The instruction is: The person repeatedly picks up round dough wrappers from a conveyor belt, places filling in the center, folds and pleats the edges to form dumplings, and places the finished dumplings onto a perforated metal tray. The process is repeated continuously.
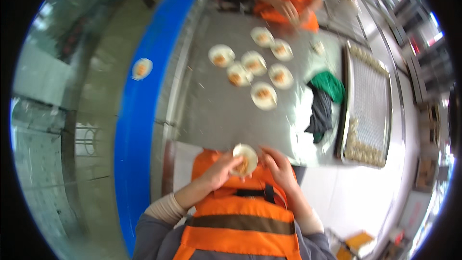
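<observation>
My left hand (223, 169) holds a round, pale dumpling wrapper (250, 156) with a small heap of orange filling (242, 164) on it, just off the table's near edge. Its thumb lies over the filling. To the right of the wrapper and apart from it is my right hand (280, 167), fingers loosely bent and spread, with nothing visible in them. Farther up the metal table (211, 115) lie several more round wrappers, among them one nearest me (263, 96), each with orange filling.
Right of the wrappers lies a green and dark grey cloth (321, 103). Beyond it stands a metal tray (370, 96) with rows of pale dumplings along its ends. A blue belt (134, 125) on the left carries filled wrappers. Across the table, a person's hands (291, 13) work.
</observation>
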`<state>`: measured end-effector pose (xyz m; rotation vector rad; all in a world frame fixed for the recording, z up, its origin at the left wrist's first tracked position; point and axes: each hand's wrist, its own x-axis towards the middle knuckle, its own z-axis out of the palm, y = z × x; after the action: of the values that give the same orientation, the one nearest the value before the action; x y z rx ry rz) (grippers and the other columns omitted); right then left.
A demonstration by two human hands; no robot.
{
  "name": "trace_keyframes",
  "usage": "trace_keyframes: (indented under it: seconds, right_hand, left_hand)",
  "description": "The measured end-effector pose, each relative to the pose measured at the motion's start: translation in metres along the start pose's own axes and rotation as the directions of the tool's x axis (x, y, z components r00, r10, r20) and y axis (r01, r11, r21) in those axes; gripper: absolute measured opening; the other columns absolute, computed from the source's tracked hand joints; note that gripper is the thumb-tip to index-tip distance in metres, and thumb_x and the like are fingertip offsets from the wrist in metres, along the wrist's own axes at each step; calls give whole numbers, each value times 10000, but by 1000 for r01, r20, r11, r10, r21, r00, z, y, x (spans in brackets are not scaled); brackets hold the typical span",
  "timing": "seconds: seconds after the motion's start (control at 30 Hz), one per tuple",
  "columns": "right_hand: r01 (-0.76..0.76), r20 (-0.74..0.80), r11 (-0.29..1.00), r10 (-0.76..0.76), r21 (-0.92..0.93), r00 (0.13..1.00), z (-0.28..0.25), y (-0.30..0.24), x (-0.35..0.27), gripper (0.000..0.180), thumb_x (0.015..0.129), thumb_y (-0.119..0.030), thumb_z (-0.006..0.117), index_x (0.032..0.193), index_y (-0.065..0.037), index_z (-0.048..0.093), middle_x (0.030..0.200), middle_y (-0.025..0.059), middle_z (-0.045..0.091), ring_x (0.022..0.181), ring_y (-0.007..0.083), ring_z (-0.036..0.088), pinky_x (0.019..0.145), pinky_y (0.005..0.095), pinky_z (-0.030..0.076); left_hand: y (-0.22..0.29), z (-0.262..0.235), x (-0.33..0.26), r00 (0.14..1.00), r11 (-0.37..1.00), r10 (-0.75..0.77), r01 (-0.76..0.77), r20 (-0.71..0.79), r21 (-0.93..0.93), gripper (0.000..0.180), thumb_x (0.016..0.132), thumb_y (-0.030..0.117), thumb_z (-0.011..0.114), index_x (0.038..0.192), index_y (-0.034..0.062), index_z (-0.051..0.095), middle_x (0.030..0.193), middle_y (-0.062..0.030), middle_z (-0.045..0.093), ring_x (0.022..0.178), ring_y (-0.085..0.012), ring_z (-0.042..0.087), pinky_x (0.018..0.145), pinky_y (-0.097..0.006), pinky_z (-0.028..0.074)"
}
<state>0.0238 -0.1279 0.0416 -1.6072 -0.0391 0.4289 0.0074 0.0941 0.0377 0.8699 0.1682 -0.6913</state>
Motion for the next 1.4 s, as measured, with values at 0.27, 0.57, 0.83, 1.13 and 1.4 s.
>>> trace_keyframes:
  seconds: [0.27,0.57,0.83,1.13,1.4]
  right_hand:
    - [-107,-80,962,131,251,988,-13,31,-28,224,1017,-198,565,1065,2,653,889,-11,640,752,53,552,682,216,473]
    - [-36,-141,999,41,39,989,-8,39,-22,117,899,-49,687,1002,-9,648,875,14,651,766,88,606,673,256,504]
    - [134,-190,933,-206,-334,960,-3,13,-24,147,827,-4,703,968,-16,664,806,89,615,696,201,608,614,285,484]
    - [186,-119,888,-257,-421,959,-7,35,-19,83,821,2,692,877,-26,637,827,101,626,682,240,627,612,328,499]
    - [268,-14,854,-306,-447,952,2,5,-22,142,824,28,677,937,-20,606,850,126,645,723,282,643,635,348,512]
  left_hand:
    - [-25,39,24,993,930,111,-89,-41,358,353,1059,326,441,1181,0,504,954,-85,631,729,-138,640,554,-238,507]
    - [-35,37,20,989,872,88,-19,-118,489,190,1020,165,531,1149,26,523,899,-44,606,664,-89,587,516,-219,466]
    - [-47,36,24,981,822,36,79,-190,564,132,999,92,549,1108,21,569,894,-45,624,699,-76,594,546,-215,473]
    - [-75,12,35,949,705,315,-216,-26,675,227,959,152,600,1154,38,580,951,-134,663,871,-226,654,791,-332,521]
    - [-58,13,29,983,760,185,-132,-17,637,163,983,104,547,1118,34,605,767,-17,624,655,-97,596,555,-249,468]
